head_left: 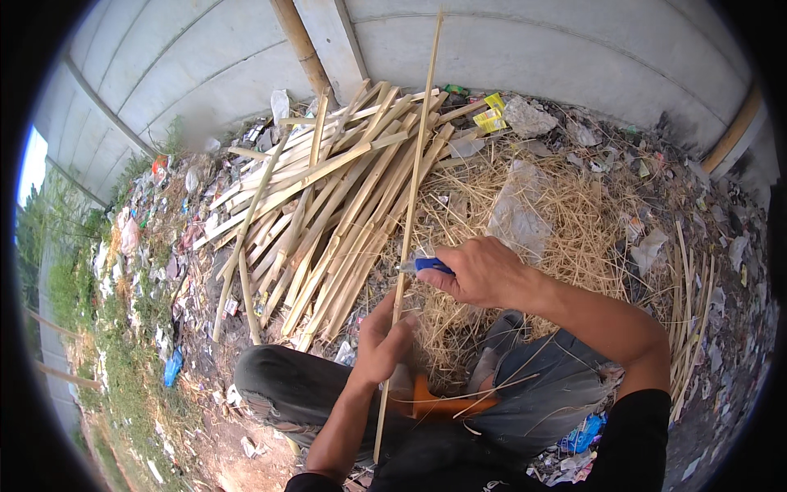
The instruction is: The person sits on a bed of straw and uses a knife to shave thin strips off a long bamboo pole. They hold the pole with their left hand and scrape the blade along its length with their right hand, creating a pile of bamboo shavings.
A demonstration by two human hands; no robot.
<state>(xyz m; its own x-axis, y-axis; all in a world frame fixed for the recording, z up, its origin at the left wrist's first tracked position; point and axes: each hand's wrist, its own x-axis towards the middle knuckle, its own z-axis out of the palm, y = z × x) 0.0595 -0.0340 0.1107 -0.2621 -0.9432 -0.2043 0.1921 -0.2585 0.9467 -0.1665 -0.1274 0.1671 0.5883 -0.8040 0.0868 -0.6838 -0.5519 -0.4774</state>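
Observation:
A long, thin bamboo strip (419, 156) stands upright in front of me, its far end near the wall and its lower end by my lap. My left hand (379, 343) is closed round its lower part. Just above that, my right hand (485, 273) grips a knife with a blue handle (432, 264). The knife's short blade meets the strip, though its edge is too small to make out. Thin shavings (525, 379) lie across my trouser legs.
A large pile of split bamboo (328, 205) lies ahead to the left. Curly bamboo shavings (590, 238) cover the ground at right, around a flat grey slab (520, 209). Finished-looking thin strips (687, 320) lie far right. A concrete wall (533, 49) stands behind; litter is scattered about.

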